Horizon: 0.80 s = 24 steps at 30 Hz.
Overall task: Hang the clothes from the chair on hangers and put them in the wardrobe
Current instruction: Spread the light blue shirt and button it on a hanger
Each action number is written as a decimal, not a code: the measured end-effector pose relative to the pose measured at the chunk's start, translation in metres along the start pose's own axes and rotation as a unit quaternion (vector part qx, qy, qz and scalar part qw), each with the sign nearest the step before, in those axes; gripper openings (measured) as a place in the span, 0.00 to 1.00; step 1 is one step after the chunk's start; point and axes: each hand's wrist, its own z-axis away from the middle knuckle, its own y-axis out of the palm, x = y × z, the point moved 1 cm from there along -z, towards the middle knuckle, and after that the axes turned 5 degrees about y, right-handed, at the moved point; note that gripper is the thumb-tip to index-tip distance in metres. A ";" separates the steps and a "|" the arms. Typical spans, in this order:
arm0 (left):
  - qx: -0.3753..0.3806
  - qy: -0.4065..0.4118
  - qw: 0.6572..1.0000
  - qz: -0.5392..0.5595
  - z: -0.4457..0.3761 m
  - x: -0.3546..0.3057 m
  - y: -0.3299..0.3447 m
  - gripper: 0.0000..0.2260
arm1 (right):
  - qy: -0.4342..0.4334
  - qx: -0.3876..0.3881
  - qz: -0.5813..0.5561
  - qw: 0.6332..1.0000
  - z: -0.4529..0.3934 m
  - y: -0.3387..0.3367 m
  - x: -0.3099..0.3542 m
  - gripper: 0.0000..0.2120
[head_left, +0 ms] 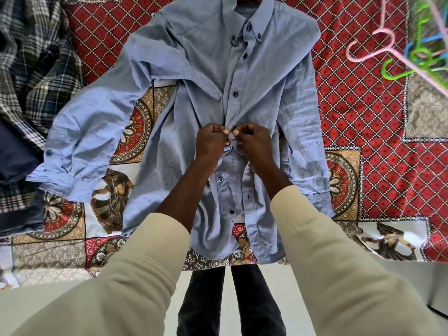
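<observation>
Head view: the blue button-down shirt [242, 98] lies flat on the patterned bedsheet [363, 117]. The left hand [210, 141] and the right hand [252, 141] pinch its placket mid-front (probably buttoning). The cloth seems light and soft; hold it at the shoulders.

Bed [363, 105] under red diamond-patterned, figure-printed cover; pale floor [208, 299] below, soft even light
</observation>
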 end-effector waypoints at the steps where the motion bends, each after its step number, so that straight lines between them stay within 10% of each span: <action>1: -0.002 -0.004 1.000 -0.005 -0.001 0.000 0.000 0.09 | 0.009 0.013 -0.015 1.000 0.001 -0.001 0.001 0.03; 10: 0.006 0.008 0.999 -0.046 -0.005 -0.007 -0.006 0.09 | 0.061 -0.061 0.024 0.996 -0.007 0.001 0.001 0.09; 18: -0.132 0.292 0.933 -0.163 0.043 0.007 -0.027 0.01 | -0.085 -0.182 0.072 0.977 0.042 -0.027 -0.008 0.04; 24: -0.144 0.206 0.938 -0.241 0.076 0.052 -0.034 0.04 | -0.144 -0.211 0.265 0.930 0.086 -0.019 -0.046 0.15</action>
